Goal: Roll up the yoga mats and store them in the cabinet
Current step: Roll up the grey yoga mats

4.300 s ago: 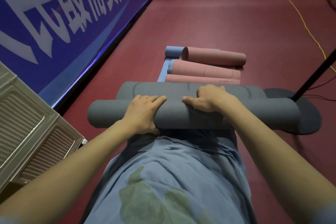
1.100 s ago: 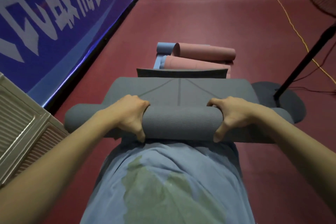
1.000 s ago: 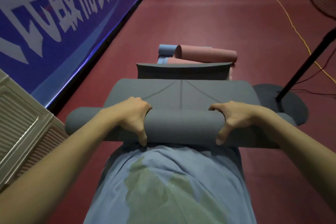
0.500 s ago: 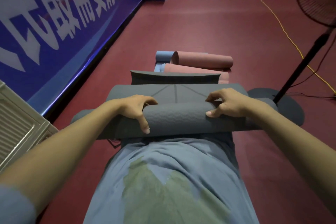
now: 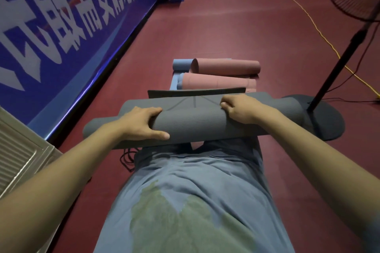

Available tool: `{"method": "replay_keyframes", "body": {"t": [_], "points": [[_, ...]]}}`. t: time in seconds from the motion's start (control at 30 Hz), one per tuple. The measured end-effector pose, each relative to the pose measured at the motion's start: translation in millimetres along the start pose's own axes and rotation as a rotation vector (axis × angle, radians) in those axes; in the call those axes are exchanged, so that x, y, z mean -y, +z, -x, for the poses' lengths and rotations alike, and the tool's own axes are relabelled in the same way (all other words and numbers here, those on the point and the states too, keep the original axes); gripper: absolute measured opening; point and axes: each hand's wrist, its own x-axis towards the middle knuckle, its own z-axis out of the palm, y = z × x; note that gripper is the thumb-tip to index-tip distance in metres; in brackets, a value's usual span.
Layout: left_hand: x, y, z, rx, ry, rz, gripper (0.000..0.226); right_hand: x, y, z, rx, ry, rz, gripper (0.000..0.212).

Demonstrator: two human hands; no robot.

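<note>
A grey yoga mat is partly rolled into a thick roll held across my front, above the floor. A short loose flap of it with line markings runs forward from the roll, its far edge curling up. My left hand grips the roll left of centre, thumb on the near side. My right hand grips the roll's top right of centre, fingers curled over it. Beyond it, two rolled pink mats lie on the floor with a blue mat beside and under them.
A standing fan's pole and round dark base stand at the right, close to the roll's right end. A yellow cable crosses the red floor. A blue banner wall runs along the left; a beige slatted panel sits lower left.
The loose flap has grown shorter as the grey mat wound further onto the roll. Both hands shifted their grip over the top of the roll, which has risen a little.
</note>
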Motion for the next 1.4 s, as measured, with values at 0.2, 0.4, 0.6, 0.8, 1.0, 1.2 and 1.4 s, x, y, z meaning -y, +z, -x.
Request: {"method": "replay_keyframes", "body": {"t": [0.2, 0.4, 0.6, 0.8, 1.0, 1.2, 1.4], "points": [[-12.6, 19.3, -23.9, -0.039, -0.033, -0.367, 0.124, 7.8, -3.8, 5.6, 0.172, -0.006, 0.289, 0.117], [-7.8, 13.4, -27.2, -0.088, -0.019, -0.242, 0.114, 7.6, 0.1, -5.2, 0.131, -0.046, 0.329, 0.113], [-16.4, 0.7, -22.4, -0.072, -0.012, -0.387, 0.101, 2.4, -6.9, 2.9, 0.105, -0.071, 0.274, 0.103], [-34.4, -9.1, -15.0, 0.029, 0.021, -0.322, 0.09, -4.0, -19.4, 13.0, 0.256, -0.012, 0.189, 0.106], [-44.9, -17.3, -11.6, 0.354, -0.016, -0.057, 0.079, -14.2, -20.1, 25.1, 0.468, 0.006, 0.028, 0.073], [-35.6, -4.8, -4.4, 0.484, -0.009, 0.156, 0.068, -15.9, -15.8, 33.3, 0.627, 0.043, -0.127, 0.076], [-14.4, 3.9, -10.5, 0.406, 0.028, 0.295, 0.103, -19.3, -11.9, 42.2, 0.215, -0.055, -0.305, 0.092]]}}
